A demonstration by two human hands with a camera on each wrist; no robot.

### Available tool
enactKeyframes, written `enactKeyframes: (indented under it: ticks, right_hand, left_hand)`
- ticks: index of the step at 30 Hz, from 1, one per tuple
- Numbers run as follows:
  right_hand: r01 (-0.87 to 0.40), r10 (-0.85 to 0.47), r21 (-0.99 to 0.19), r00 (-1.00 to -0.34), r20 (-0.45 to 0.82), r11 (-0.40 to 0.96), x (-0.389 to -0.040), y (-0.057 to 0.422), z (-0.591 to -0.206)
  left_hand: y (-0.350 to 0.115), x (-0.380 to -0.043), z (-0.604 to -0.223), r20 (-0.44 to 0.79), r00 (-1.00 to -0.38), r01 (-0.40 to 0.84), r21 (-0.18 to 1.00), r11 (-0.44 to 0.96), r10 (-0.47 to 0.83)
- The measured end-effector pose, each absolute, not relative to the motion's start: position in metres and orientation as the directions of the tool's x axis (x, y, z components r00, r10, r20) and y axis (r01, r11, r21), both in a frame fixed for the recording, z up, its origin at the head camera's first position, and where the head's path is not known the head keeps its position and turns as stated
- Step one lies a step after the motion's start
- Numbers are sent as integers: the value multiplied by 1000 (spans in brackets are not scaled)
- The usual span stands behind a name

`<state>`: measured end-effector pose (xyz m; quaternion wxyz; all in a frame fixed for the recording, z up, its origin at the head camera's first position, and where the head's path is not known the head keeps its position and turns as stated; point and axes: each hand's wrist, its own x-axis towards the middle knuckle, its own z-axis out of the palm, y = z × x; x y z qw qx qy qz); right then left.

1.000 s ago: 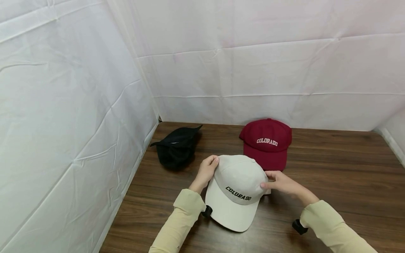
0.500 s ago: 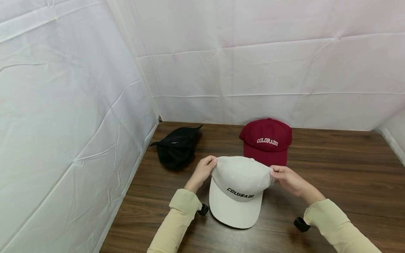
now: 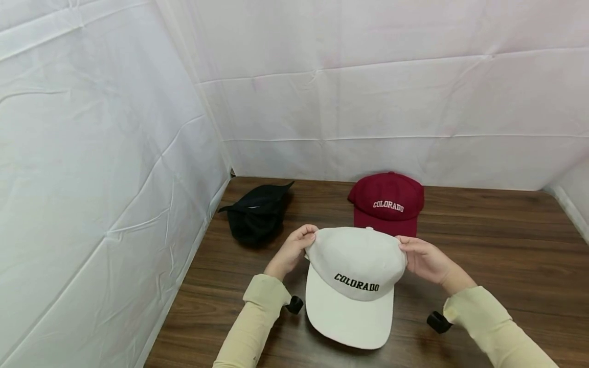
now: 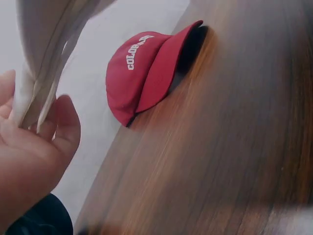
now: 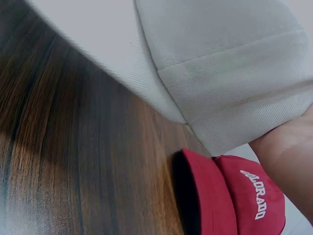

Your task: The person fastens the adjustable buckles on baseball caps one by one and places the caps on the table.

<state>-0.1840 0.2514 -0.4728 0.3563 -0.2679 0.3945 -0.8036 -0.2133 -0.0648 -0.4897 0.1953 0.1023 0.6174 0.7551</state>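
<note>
A white baseball cap [image 3: 356,266] with dark COLORADO lettering hangs between my two hands, its brim toward me. My left hand [image 3: 293,250] pinches the cap's left side near the edge; in the left wrist view, thumb and fingers [image 4: 66,122] close on the folded fabric. On the opposite side my right hand [image 3: 427,259] grips the cap's edge, with most of its fingers hidden behind the cloth. The right wrist view shows the white cap [image 5: 230,73] large and close, lifted off the wood. Behind it sits a dark red COLORADO cap [image 3: 386,197], its brim partly covered.
A black cap [image 3: 257,214] lies on its side at the back left of the brown wooden table [image 3: 497,245]. White cloth walls [image 3: 368,102] rise along the table's back and left. The red cap [image 4: 142,73] stands near the back edge.
My right hand has shifted right and taken the cap's side edge between thumb and fingers. The white cap has spread wider, turned more squarely toward me and risen.
</note>
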Motion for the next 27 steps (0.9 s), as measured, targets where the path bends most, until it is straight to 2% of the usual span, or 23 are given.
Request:
enactKeyframes:
  ticks: [3, 5, 10, 13, 15, 20, 23, 27]
  right_hand:
    - [361, -799, -824, -576, 171, -436, -184, 251, -470]
    - [359, -804, -831, -572, 164, -425, -185, 251, -468]
    - [337, -798, -854, -587, 138, -396, -186, 250, -466]
    - [294, -788, -887, -604, 115, -355, -186, 250, -465]
    - [244, -783, -923, -616, 89, -297, -186, 249, -464]
    - [141, -785, -979, -619, 29, -148, -185, 249, -463]
    - [131, -793, -986, -609, 1, -101, -185, 250, -464]
    - [197, -820, -976, -571, -38, -92, -184, 251, -465]
  left_hand:
    - [-68, -213, -486, -81, -868, -181, 970, -161, 491]
    - [-70, -213, -483, -98, -829, -176, 980, -91, 550]
    - [-70, -215, -477, -192, -686, -125, 981, 145, 702]
    - [-65, -216, -474, -223, -612, -87, 973, 215, 759]
    - [-63, -216, -471, -222, -603, -60, 970, 234, 766]
    - [-59, -217, -471, -186, -647, -26, 975, 222, 740]
    - [-58, -217, -472, -173, -652, -34, 979, 199, 738]
    - [-55, -216, -474, -154, -643, -43, 985, 166, 750]
